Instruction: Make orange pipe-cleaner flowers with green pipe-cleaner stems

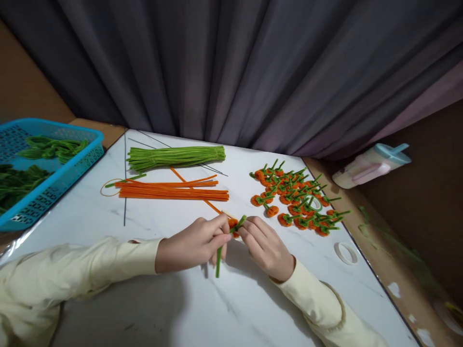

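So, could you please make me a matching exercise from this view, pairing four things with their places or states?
1. Left hand and right hand
2. Blue basket
3. Orange bundle
4. Lidded cup

A. Just nearer than the green bundle
B. Toward the picture's right
C. Holding an orange-and-green piece
D. At the picture's left edge

Pairs: 1-C, 2-D, 3-A, 4-B

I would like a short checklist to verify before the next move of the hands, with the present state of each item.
1. Orange piece held: ok, at the fingertips of left hand and right hand.
2. Upper green end at right fingertips: ok.
3. Upper and lower green end one stem: cannot tell, fingers cover the middle.
4. Green bundle together: ok.
5. Orange bundle free of crossings: not ok, an orange stem runs beneath.
6. Green ring clear of orange-and-green pieces: not ok, among them.
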`<state>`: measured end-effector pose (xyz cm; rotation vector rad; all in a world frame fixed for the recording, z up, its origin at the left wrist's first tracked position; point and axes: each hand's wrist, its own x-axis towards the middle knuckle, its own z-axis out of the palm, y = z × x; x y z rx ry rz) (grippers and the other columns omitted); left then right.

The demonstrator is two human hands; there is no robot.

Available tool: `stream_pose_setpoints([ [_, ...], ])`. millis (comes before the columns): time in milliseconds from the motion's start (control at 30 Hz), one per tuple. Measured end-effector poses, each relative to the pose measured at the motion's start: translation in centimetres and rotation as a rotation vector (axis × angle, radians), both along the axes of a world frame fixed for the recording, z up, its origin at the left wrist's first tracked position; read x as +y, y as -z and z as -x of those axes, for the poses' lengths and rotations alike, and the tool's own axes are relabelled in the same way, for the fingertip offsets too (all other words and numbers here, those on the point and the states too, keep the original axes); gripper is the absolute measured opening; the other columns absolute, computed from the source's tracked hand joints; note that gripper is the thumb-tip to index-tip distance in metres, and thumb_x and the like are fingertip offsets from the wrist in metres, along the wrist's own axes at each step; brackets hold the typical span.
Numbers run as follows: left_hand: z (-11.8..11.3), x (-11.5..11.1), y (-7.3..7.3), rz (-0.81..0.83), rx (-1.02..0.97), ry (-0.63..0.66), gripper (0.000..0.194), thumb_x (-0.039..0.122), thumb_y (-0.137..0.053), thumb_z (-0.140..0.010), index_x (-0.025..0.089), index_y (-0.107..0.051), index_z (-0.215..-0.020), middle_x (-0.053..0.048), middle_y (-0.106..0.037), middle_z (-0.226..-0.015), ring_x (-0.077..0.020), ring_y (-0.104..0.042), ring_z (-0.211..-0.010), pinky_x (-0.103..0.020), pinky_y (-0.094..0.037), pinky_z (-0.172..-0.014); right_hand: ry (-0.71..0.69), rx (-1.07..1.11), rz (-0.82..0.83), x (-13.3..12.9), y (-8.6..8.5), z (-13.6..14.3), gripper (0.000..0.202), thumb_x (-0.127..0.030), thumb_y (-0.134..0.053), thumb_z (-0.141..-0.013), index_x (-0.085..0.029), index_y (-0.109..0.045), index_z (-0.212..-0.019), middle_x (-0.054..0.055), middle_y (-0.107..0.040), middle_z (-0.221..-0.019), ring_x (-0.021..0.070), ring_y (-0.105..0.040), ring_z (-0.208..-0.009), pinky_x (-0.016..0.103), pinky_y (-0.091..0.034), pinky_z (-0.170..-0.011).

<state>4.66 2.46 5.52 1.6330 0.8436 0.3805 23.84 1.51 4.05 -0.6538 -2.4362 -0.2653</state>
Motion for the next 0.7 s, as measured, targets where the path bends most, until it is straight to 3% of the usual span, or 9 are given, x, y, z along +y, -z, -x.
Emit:
stream_pose_setpoints([
  [67, -0.3, 0.6, 0.6, 0.215, -0.128, -0.017, 0.022, 0.036, -0.041, -0.09, 0.018, -0.04, -0.078, -0.002, -0.064, -0.068, -0.0116, -0.059, -0.052, -0.022, -0.046, -0.049, -0.011, -0.003, -0.009, 0.1, 0.0, -0.1, 0.021, -0.002, -0.033, -0.088, -0.007, -0.054, -0.086, 0.015, -0.058, -0.078, 0.0204, -0.048, -0.075, 0.034, -0.048, -0.063],
  [167, -0.4, 2.0, 1.6, 0.384, -0.226, -0.018, 0.028, 0.041, -0.046, -0.088, 0.014, -0.046, -0.082, -0.004, -0.065, -0.07, -0.0122, -0.061, -0.053, -0.021, -0.047, -0.047, -0.045, -0.028, -0.014, 0.3, -0.2, -0.3, 0.02, -0.004, -0.035, -0.088, -0.008, -0.054, -0.086, 0.015, -0.059, -0.078, 0.0211, -0.049, -0.075, 0.034, -0.048, -0.063],
  [367, -0.1, 3.1, 3.5, 0.775, -0.512, 0.016, 0.026, 0.029, -0.063, -0.081, 0.013, -0.054, -0.1, -0.006, -0.063, -0.087, -0.0157, -0.065, -0.079, -0.021, -0.052, -0.058, -0.057, -0.03, 0.043, 0.3, -0.1, -0.2, 0.016, -0.005, -0.038, -0.088, -0.008, -0.053, -0.088, 0.016, -0.061, -0.08, 0.021, -0.05, -0.074, 0.033, -0.047, -0.061],
  [567, 0.0, 3.2, 4.5, 0.907, -0.612, 0.017, 0.02, 0.015, -0.06, -0.081, 0.006, -0.06, -0.1, -0.012, -0.067, -0.084, -0.0119, -0.064, -0.065, -0.022, -0.054, -0.063, -0.083, 0.113, 0.305, 1.0, 0.0, -0.9, 0.023, 0.0, -0.036, -0.086, -0.011, -0.048, -0.102, 0.014, -0.058, -0.09, 0.0197, -0.051, -0.084, 0.034, -0.048, -0.07],
  [700, 0.0, 3.3, 4.9, 0.969, -0.619, -0.028, 0.024, 0.01, -0.056, -0.079, 0.005, -0.06, -0.102, -0.011, -0.067, -0.074, -0.0114, -0.062, -0.057, -0.022, -0.054, -0.057, -0.136, 0.129, 0.357, 1.3, 0.0, -1.1, 0.03, 0.005, -0.034, -0.082, -0.013, -0.049, -0.101, 0.013, -0.058, -0.092, 0.0194, -0.051, -0.085, 0.034, -0.048, -0.071],
])
